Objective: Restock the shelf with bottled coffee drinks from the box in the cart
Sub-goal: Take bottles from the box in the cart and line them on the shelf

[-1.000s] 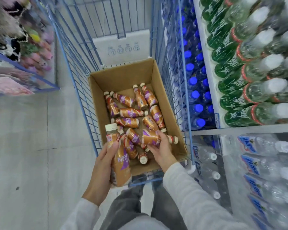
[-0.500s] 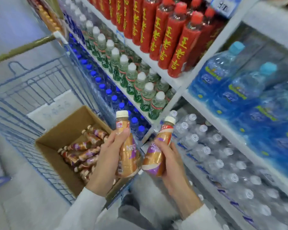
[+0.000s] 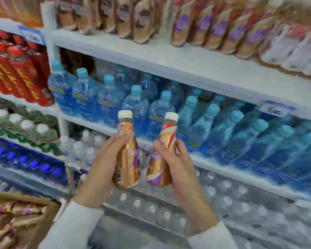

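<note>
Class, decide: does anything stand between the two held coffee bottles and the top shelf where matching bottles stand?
Nothing visible does. The left hand grips the left bottle, the right hand the right bottle, in open air before the water bottles, below the top shelf. Its coffee row looks full in front; no gap shows.

Two hands, left hand [image 3: 99,174] and right hand [image 3: 182,174], one coffee bottle each: left bottle [image 3: 129,164], right bottle [image 3: 155,174]. One box [image 3: 48,211] near left, two price tags [image 3: 32,35] [image 3: 275,109].
</note>
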### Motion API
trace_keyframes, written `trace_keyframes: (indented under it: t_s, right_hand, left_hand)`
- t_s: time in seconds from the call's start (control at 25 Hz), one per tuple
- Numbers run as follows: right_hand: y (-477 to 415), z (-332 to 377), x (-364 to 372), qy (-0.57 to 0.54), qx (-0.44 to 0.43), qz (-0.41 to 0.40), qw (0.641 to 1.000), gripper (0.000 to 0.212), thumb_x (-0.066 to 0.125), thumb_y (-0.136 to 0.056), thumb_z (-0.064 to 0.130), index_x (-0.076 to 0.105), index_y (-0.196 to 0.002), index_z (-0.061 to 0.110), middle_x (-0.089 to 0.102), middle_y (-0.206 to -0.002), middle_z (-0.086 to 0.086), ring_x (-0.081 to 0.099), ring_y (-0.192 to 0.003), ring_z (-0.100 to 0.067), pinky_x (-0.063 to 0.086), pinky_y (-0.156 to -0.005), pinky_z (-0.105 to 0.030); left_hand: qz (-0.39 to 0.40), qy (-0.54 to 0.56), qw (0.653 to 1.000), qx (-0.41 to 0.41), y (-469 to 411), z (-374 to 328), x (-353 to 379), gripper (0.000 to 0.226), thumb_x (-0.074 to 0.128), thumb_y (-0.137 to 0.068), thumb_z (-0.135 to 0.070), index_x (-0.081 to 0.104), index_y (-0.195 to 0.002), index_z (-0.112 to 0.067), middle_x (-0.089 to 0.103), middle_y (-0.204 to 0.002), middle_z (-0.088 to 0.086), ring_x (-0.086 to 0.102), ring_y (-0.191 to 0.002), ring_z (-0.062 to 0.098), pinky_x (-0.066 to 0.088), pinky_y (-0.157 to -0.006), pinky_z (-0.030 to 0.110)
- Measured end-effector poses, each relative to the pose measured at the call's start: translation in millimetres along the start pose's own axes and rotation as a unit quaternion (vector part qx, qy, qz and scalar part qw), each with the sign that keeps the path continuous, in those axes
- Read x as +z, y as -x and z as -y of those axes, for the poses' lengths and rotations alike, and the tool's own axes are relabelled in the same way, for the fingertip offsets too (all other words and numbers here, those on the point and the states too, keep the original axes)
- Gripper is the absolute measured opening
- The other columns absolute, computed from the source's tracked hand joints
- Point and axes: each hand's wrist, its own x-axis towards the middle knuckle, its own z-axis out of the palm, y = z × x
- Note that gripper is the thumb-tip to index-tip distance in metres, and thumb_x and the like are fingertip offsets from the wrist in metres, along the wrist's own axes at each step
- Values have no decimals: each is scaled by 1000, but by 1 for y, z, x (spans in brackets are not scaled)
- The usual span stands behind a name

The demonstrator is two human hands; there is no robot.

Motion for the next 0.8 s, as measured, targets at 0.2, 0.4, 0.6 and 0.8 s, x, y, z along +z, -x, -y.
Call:
trace_keyframes:
  t_s: [0.2, 0.4, 0.6, 0.8]
  right_hand:
    - [9, 57, -99, -44, -58, -47, 996, 31, 81, -81, 27, 65, -106, 18, 71, -87, 2, 67, -74, -12, 55, -72, -35]
    - [-10, 139, -135, -31, -171, -91, 981, 34, 82, -79, 32, 64, -107, 23, 72, -96, 0, 72, -78, -13, 58, -68, -33]
    - [-59, 221, -137, 56, -295, -112, 947, 45, 82, -81, 32, 57, -118, 27, 71, -109, 6, 70, -97, -8, 57, -86, -32]
    - [-115, 229, -141, 95, -297, -92, 946, 44, 80, -84, 20, 54, -119, 26, 70, -113, 2, 67, -105, -11, 54, -97, -39]
  left_hand:
    - [97, -41, 994, 33, 7, -1, 117, 35, 77, -63, -49, 74, -84, -21, 66, -75, 3, 60, -68, 18, 46, -72, 36]
    - [167, -85, 975, 122, -12, -57, 193, 15, 70, -88, -37, 71, -79, -24, 67, -73, 0, 64, -68, 16, 53, -67, 31]
    - [203, -148, 924, 289, -48, -130, 258, 15, 68, -95, -35, 70, -106, -25, 77, -95, -10, 73, -88, 6, 57, -75, 21]
    - [205, -215, 896, 330, -99, -137, 272, 18, 64, -99, -27, 65, -117, -27, 74, -105, -11, 68, -90, -7, 51, -76, 13]
